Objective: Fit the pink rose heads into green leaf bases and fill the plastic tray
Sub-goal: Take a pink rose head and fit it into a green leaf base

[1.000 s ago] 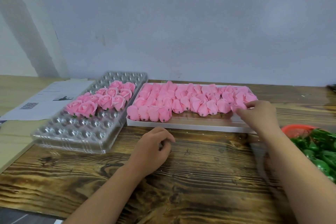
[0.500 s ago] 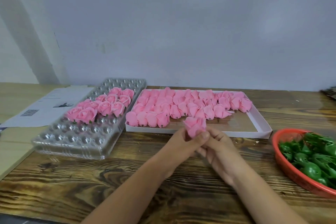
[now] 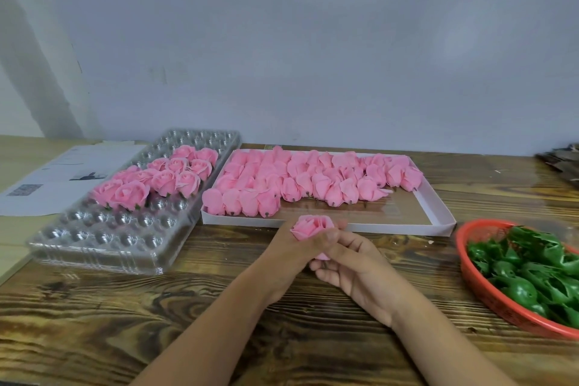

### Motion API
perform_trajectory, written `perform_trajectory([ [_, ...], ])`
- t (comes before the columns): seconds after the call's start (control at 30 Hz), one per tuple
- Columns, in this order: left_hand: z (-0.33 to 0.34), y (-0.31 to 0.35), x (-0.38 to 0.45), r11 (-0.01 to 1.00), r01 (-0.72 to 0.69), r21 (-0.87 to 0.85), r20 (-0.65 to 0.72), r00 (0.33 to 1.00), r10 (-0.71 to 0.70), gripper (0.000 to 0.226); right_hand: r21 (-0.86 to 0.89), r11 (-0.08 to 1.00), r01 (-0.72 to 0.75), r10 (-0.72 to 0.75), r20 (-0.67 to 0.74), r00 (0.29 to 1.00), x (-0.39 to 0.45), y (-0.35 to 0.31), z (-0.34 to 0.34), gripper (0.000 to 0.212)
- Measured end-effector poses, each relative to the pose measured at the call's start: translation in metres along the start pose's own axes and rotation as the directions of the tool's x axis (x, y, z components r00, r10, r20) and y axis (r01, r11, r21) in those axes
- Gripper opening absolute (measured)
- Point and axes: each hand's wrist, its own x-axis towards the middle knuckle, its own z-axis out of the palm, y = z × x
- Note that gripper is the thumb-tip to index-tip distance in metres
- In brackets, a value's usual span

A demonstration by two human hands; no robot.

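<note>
Head view: your left hand (image 3: 293, 249) fingers curl round one pink rose head (image 3: 311, 226) — your right hand (image 3: 357, 269) fingers pinch beneath it, above the worktop (image 3: 188, 307).

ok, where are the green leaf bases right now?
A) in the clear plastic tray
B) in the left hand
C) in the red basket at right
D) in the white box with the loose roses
C: the green leaf bases are piled in the red basket at the right edge of the table, apart from the white box and the clear tray.
</note>
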Motion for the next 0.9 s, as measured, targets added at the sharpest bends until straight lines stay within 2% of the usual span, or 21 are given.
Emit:
perform_trajectory([
  [0.07, 0.002, -0.001, -0.001, 1.000, -0.007, 0.016, 0.017, 1.000, 0.006, 0.089, 0.004, 1.000, 0.002, -0.002, 0.001, 1.000, 0.000, 0.002, 0.002, 0.055],
  [0.17, 0.003, -0.001, -0.001, 1.000, 0.004, 0.020, 0.025, 1.000, -0.004, 0.095, 0.011, 1.000, -0.004, 0.004, -0.004, 1.000, 0.000, 0.003, 0.004, 0.053],
  [0.4, 0.004, -0.001, -0.002, 0.997, 0.058, -0.049, 0.035, 0.998, -0.056, 0.073, 0.015, 0.999, -0.044, 0.045, -0.090, 0.995, -0.002, 0.004, 0.007, 0.042],
  [0.5, 0.005, -0.003, -0.002, 0.997, 0.070, -0.046, 0.048, 0.997, -0.067, 0.054, 0.010, 0.998, -0.058, 0.059, -0.096, 0.994, -0.002, 0.004, 0.010, 0.052],
  [0.6, 0.005, -0.004, -0.001, 0.991, 0.083, -0.102, -0.006, 0.996, -0.084, 0.043, 0.033, 0.998, -0.057, 0.059, -0.064, 0.996, -0.002, 0.003, 0.011, 0.063],
  [0.77, 0.000, -0.001, 0.001, 0.954, 0.075, -0.291, -0.129, 0.985, -0.117, 0.038, -0.038, 0.999, -0.021, 0.018, -0.067, 0.998, -0.005, 0.001, 0.009, 0.039],
  [0.9, -0.002, -0.002, 0.002, 0.964, 0.059, -0.260, -0.177, 0.978, -0.108, 0.035, -0.180, 0.984, -0.007, -0.017, -0.131, 0.991, -0.005, 0.003, 0.009, 0.016],
])
